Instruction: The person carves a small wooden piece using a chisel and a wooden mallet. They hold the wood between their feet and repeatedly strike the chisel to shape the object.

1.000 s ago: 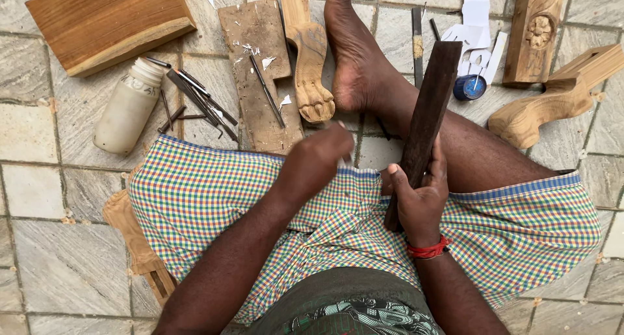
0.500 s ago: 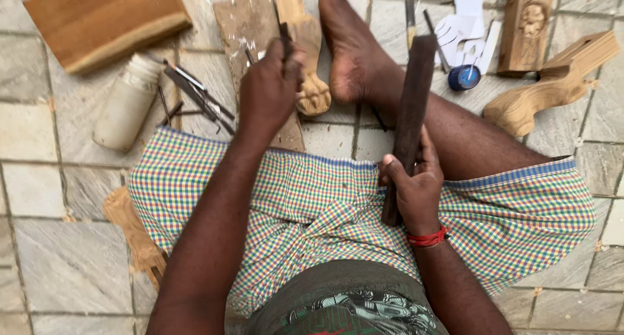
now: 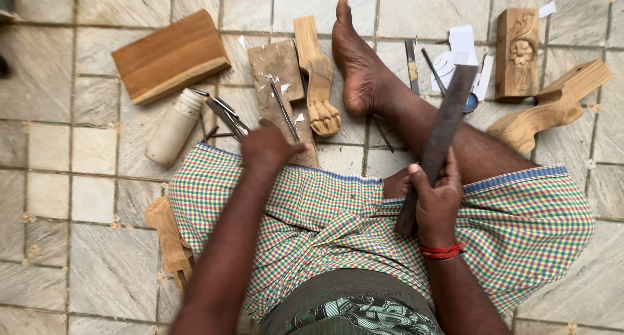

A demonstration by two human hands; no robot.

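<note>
Two bare hands work over a lap covered in checked cloth (image 3: 338, 218), seen from above. Right hand (image 3: 437, 201) is closed around a long dark wooden bar (image 3: 437, 143), gripping its near end; the bar slants up and away across the right leg. Left hand (image 3: 268, 146) reaches to the far edge of the lap, fingers curled together at the near end of a thin metal chisel (image 3: 284, 112); whether they clamp it cannot be told. That chisel lies on a flat scrap board (image 3: 281, 71) on the tiled floor (image 3: 78, 179). Just right of the board lies a carved wooden leg with a paw foot (image 3: 317, 81), beside a bare foot (image 3: 356, 65). Left of the board are several more metal tools (image 3: 224, 114), a pale plastic bottle (image 3: 172, 128) and a thick wood block (image 3: 170, 55). Far right lie a carved flower panel (image 3: 518, 52) and a curved wooden piece (image 3: 552, 107).
</note>
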